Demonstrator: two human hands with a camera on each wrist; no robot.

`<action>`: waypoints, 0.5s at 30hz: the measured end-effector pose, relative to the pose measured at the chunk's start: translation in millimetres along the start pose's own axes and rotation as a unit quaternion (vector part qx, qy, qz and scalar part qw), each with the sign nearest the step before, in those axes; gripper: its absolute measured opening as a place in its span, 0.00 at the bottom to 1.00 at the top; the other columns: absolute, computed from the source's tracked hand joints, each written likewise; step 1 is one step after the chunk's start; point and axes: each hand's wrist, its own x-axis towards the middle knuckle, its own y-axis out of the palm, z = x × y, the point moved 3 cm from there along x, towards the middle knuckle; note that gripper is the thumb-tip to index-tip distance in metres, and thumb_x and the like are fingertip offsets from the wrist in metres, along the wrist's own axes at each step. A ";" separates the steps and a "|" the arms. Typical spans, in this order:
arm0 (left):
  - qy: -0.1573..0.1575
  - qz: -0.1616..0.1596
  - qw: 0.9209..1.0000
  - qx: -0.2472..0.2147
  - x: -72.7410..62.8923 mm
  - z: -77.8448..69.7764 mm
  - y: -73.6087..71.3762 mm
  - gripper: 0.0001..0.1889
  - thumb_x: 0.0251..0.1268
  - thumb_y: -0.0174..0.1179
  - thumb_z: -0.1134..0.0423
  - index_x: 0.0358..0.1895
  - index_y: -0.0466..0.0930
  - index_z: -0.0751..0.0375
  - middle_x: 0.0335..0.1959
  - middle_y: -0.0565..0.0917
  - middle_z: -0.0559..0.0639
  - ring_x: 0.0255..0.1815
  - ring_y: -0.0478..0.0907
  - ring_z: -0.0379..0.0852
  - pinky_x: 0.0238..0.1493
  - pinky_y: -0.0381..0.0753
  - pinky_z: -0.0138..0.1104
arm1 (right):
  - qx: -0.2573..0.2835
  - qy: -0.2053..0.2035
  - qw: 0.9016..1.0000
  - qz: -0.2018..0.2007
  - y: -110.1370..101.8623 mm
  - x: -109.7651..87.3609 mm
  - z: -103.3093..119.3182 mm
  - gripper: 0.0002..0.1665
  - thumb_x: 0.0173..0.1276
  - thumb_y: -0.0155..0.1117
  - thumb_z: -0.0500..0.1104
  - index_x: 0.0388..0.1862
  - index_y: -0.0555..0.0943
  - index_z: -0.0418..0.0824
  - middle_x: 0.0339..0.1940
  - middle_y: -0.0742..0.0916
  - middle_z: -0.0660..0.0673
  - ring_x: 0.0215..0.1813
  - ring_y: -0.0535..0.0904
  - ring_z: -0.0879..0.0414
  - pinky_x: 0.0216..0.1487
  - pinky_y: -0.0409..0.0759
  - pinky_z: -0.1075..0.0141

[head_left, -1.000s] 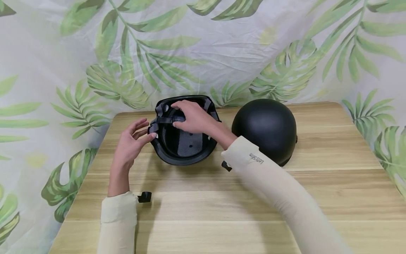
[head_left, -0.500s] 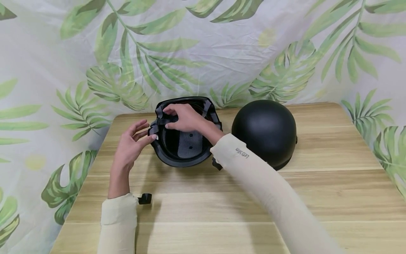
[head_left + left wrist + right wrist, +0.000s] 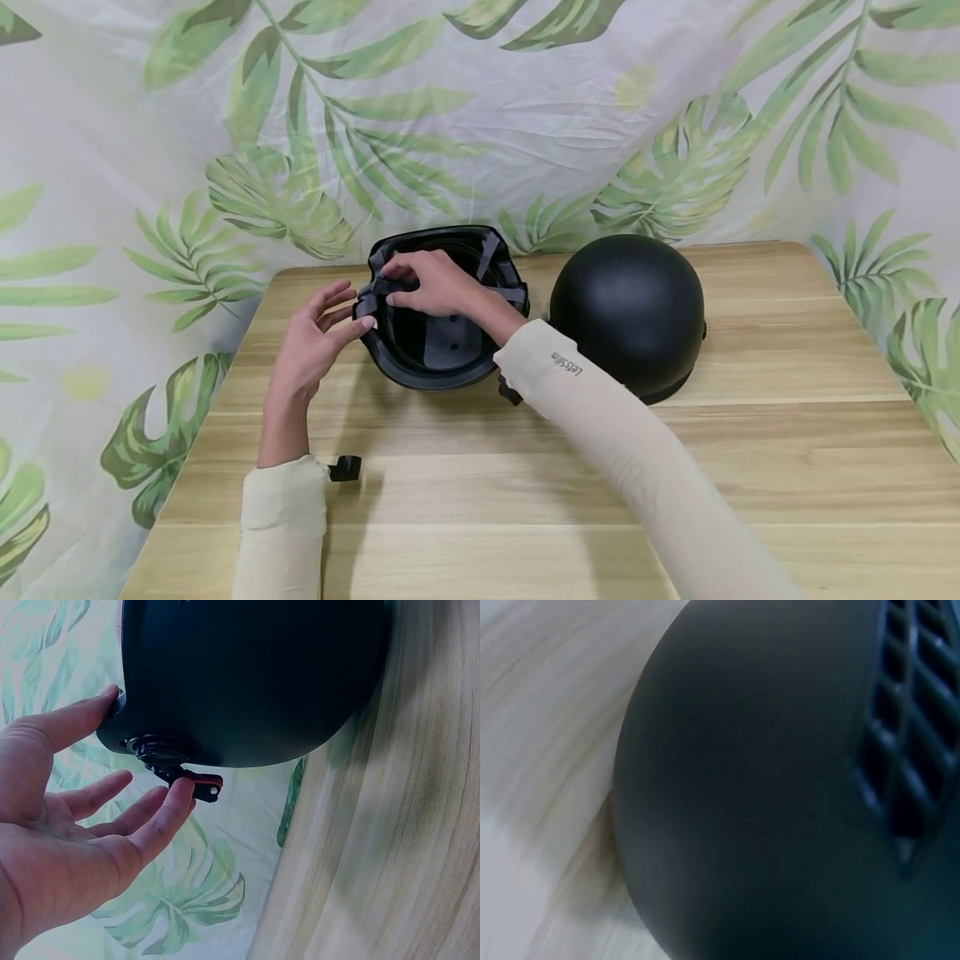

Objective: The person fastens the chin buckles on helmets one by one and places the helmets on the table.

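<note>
An upturned black helmet [image 3: 438, 381], its lined inside showing, is tipped toward me at the back of the table. My left hand [image 3: 313, 343] holds its left edge, thumb on the rim and fingers outside the shell. In the left wrist view one fingertip meets a small black clip [image 3: 208, 787] with a red edge, below a round fitting [image 3: 161, 748]. My right hand [image 3: 435, 282] reaches inside and pinches a dark strap [image 3: 380, 286] near the left side; the pinched part is mostly hidden. A black shell [image 3: 735, 780] with a grid vent [image 3: 911, 727] fills the right wrist view.
A second black helmet [image 3: 628, 312] sits dome up on the wooden table [image 3: 480, 492], just right of my right forearm. A leaf-patterned cloth [image 3: 525, 108] hangs behind the table's back edge. Small black camera mounts [image 3: 346, 468] stick out from the wrists.
My right hand has moved left inside the helmet, from its middle to the strap at the left side. The left hand keeps its place at the rim.
</note>
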 end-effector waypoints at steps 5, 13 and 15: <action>-0.001 -0.001 1.000 0.009 0.0 0.2 0.5 0.42 0.73 0.69 0.57 0.86 0.58 0.51 0.83 0.66 0.59 0.80 0.68 0.59 0.54 0.79 0.18 | 0.011 0.007 1.000 -0.006 1.2 -2.6 -3.1 0.26 0.79 0.66 0.58 0.68 0.82 0.49 0.61 0.88 0.51 0.63 0.84 0.58 0.68 0.81 0.63; -0.017 -0.004 1.000 0.016 1.3 4.5 0.8 0.41 0.74 0.68 0.54 0.85 0.59 0.52 0.81 0.69 0.60 0.76 0.71 0.56 0.55 0.78 0.20 | 0.027 0.016 0.999 0.021 7.2 -3.2 -7.5 0.27 0.79 0.61 0.64 0.66 0.84 0.51 0.54 0.90 0.54 0.56 0.84 0.62 0.62 0.82 0.65; -0.025 0.002 1.000 0.014 2.1 6.1 1.2 0.41 0.75 0.67 0.51 0.85 0.59 0.53 0.81 0.68 0.61 0.78 0.70 0.57 0.56 0.76 0.19 | 0.026 0.016 0.999 0.026 7.4 -4.4 -8.9 0.24 0.81 0.61 0.61 0.66 0.85 0.50 0.57 0.90 0.53 0.58 0.84 0.61 0.63 0.82 0.65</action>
